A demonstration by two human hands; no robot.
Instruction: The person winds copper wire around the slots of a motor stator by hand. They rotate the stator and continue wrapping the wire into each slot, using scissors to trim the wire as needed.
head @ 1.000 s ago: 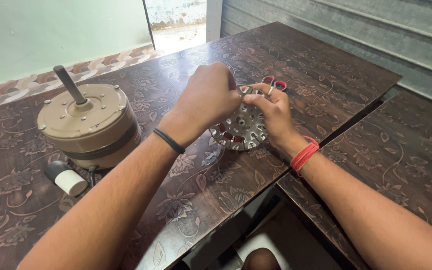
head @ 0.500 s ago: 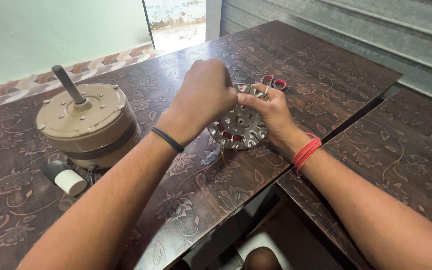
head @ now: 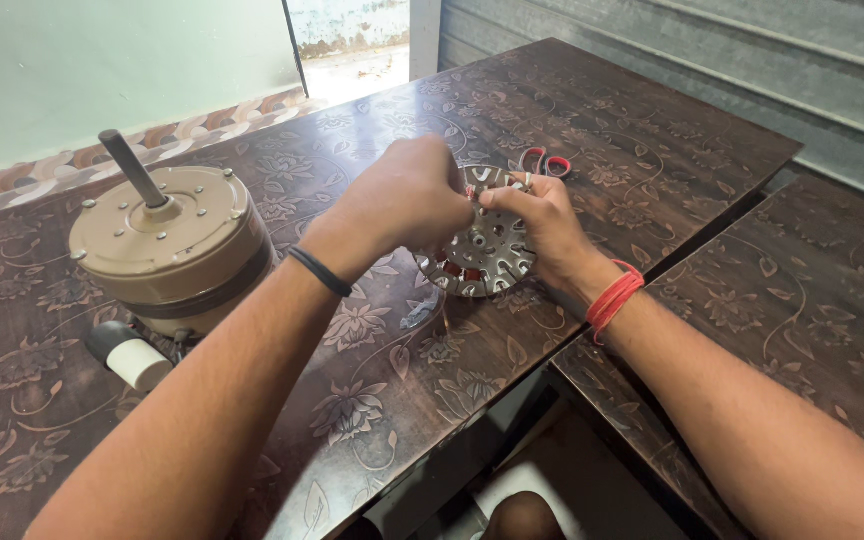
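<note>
A round metal stator (head: 487, 262) with reddish copper windings and several holes rests tilted on the dark floral-patterned table (head: 372, 380). My left hand (head: 407, 200) is curled over its left upper rim, fingers closed on it. My right hand (head: 542, 225) grips the right side, thumb pressing near the top edge. A black band is on my left wrist, red threads on my right wrist. What the fingertips pinch between them is hidden.
A tan round motor housing (head: 172, 245) with an upright dark shaft stands at the left. A black and white cylinder (head: 130, 355) lies beside it. Red-handled scissors (head: 544, 160) lie behind the stator. A second table (head: 822, 300) adjoins on the right, with a gap between.
Both hands stay on the stator. My left hand has shifted slightly up and over the rim, and the stator has tipped a little.
</note>
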